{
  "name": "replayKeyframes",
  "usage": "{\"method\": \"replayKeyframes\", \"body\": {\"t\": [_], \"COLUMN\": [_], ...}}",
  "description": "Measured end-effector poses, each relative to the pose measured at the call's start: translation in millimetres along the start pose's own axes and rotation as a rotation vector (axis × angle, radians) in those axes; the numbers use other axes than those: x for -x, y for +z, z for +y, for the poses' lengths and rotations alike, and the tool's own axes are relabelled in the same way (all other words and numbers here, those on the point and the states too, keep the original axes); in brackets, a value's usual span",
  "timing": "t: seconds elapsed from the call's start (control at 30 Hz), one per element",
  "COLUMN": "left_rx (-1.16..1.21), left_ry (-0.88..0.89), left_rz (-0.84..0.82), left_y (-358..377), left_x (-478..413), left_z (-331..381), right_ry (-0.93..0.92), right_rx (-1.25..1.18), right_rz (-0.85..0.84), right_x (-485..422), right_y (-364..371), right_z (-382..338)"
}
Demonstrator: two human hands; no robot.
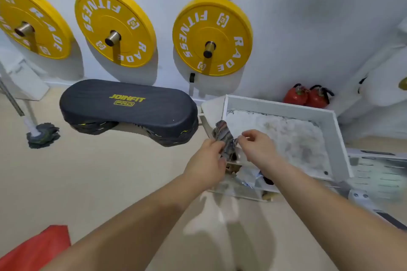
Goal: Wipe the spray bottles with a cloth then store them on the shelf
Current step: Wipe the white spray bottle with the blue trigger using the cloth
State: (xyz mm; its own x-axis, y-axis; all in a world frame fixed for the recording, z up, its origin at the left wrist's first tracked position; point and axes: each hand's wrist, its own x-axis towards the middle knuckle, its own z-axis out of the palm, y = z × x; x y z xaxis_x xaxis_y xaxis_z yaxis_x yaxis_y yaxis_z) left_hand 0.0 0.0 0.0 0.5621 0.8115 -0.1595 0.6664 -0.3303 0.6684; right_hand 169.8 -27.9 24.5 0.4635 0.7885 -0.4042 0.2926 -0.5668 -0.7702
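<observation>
Over the white shelf [279, 105], both hands [207, 160] [257, 147] pinch the cloth [226, 138] between them.

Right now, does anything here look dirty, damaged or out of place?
Yes: the white rimmed shelf top carries grey smudges across its pale floor and a dark spot near its front right corner.
</observation>
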Motion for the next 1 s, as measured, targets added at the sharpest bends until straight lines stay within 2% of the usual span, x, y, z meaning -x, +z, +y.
{"method": "replayKeyframes", "body": {"t": [0.17, 0.3, 0.5, 0.6, 0.7, 0.83, 0.9, 1.0], "left_rx": [-0.061, -0.051, 0.109, 0.192, 0.391, 0.723, 0.781, 0.719], "left_ry": [0.022, 0.121, 0.146, 0.164, 0.014, -0.248, -0.327, -0.341], "left_rz": [-0.001, 0.161, 0.338, 0.283, 0.158, 0.068, 0.045, 0.13], "left_y": [49, 58, 25, -1, -20, -24, -13, 14], "left_x": [-41, -42, 6, 54, 105, 165, 187, 210], "left_z": [-36, -55, -38, -30, -34, -51, -68, -95], "right_ry": [0.112, 0.175, 0.205, 0.196, 0.214, 0.269, 0.29, 0.313], "right_rx": [-0.118, -0.237, -0.441, -0.504, -0.56, -0.561, -0.557, -0.543], "right_rz": [-0.02, -0.046, -0.018, -0.054, -0.137, -0.16, -0.172, -0.262], "right_x": [-49, -57, 4, 58, 109, 156, 166, 170], "right_y": [37, 59, 53, 58, 81, 121, 141, 167], "right_z": [50, 60, 23, -3, -18, -10, 6, 38]}}
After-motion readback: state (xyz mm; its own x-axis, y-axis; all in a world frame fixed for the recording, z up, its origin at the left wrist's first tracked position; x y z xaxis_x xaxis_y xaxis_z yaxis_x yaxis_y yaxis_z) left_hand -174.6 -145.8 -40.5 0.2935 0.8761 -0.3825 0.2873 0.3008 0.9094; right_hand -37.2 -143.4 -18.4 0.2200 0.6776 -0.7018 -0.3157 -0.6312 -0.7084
